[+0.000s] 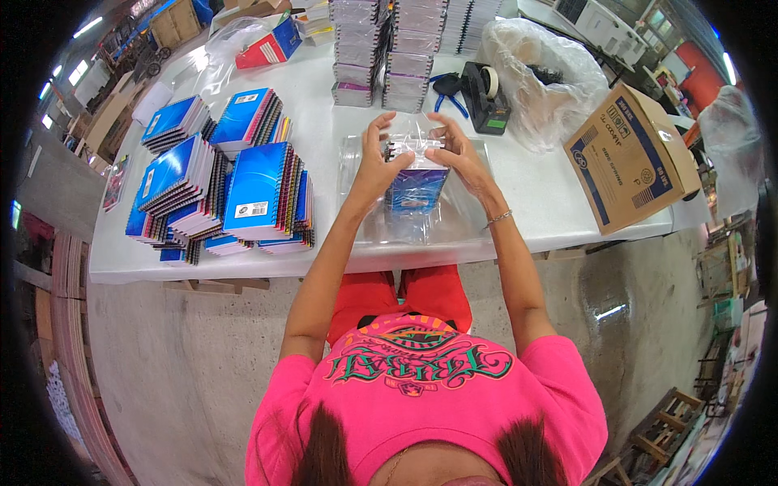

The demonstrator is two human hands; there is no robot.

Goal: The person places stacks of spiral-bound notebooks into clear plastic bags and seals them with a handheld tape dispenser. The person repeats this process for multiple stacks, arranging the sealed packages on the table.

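A small stack of spiral notebooks (416, 190), blue and purple on its near side, stands in front of me inside clear plastic film (423, 230). My left hand (378, 166) holds the left side of the stack, its thumb laid on the film and its fingers curved toward the far edge. On the opposite side, my right hand (460, 159) grips likewise, the thumb resting near the white top. A bit of film sticks up between the fingers of both hands. Under the stack, more clear sheet lies flat on the white table (324, 257).
Several piles of blue spiral notebooks (255, 190) cover the left. Tall wrapped notebook stacks (408, 65) rise beyond my hands. Right of these are a blue-handled tool (450, 95), a black tape dispenser (486, 101), a crumpled plastic bag (539, 85) and a cardboard box (628, 162).
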